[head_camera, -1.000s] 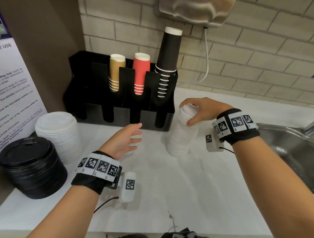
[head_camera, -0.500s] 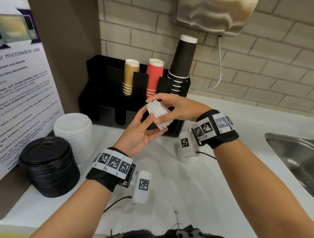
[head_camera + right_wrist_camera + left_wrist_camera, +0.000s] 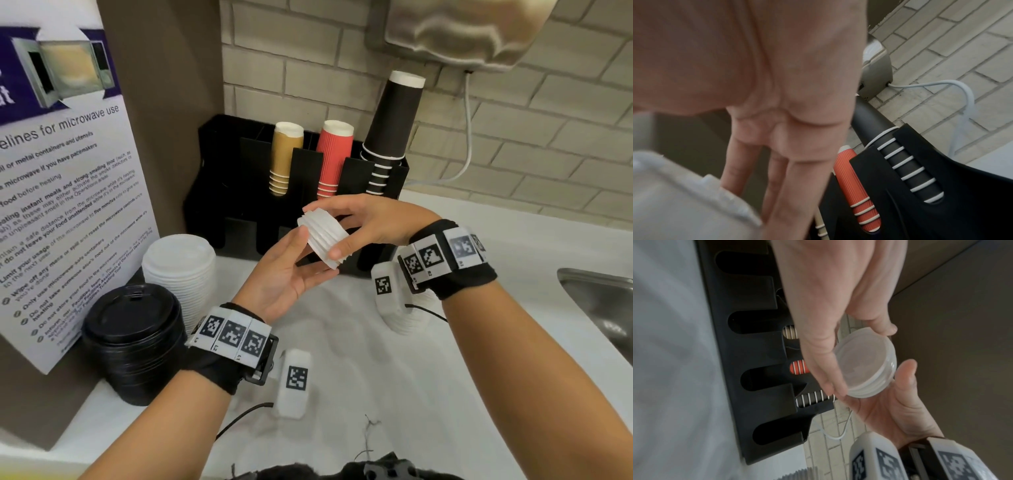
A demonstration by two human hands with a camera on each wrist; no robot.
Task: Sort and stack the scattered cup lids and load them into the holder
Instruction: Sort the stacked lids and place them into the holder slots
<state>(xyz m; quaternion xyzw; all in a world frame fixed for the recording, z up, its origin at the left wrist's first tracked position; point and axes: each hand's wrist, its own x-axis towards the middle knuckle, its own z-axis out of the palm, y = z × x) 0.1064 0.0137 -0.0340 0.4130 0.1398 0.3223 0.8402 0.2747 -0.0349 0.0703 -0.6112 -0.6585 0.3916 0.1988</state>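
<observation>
Right hand (image 3: 368,222) curled over a short stack of small white lids (image 3: 323,240), thumb below and fingers on top, stack tilted on its side in the air. Left hand (image 3: 284,274) just beneath, palm up, fingers nearly straight, thumb tip touching the stack's near edge. Straight behind both hands: black holder (image 3: 222,192) with tan, red and black cups in its slots. Below the right wrist, on the white counter (image 3: 359,377): a taller pile of small white lids (image 3: 407,322), mostly hidden. Left of the left hand: a pile of larger white lids (image 3: 178,263), and nearer, a pile of black lids (image 3: 133,339).
</observation>
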